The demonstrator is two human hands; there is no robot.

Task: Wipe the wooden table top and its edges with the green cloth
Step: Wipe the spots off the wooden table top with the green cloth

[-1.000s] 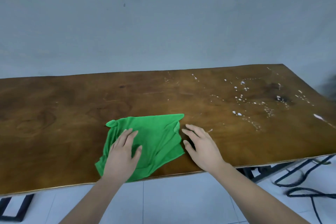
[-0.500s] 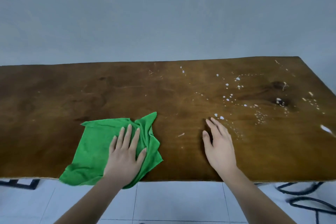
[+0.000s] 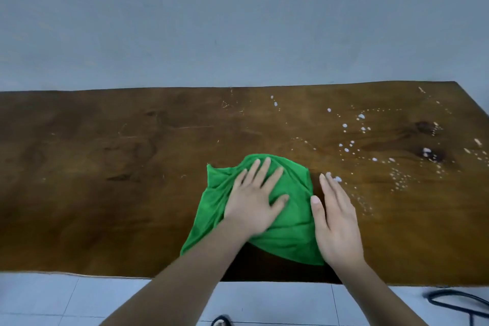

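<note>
A green cloth lies bunched on the brown wooden table top, near its front edge and a little right of centre. My left hand presses flat on the cloth with fingers spread. My right hand rests flat on the wood beside the cloth's right edge, its palm over the cloth's right corner, fingers straight and close together. White droplets speckle the right part of the table, the nearest just beyond my right fingertips.
A plain grey wall rises directly behind the table's far edge. White floor tiles show below the front edge. Black cables lie on the floor at the lower right, and a dark object is at the bottom.
My left hand has pushed the cloth to the right across the table until it meets my right hand. The cloth is more bunched than before.
</note>
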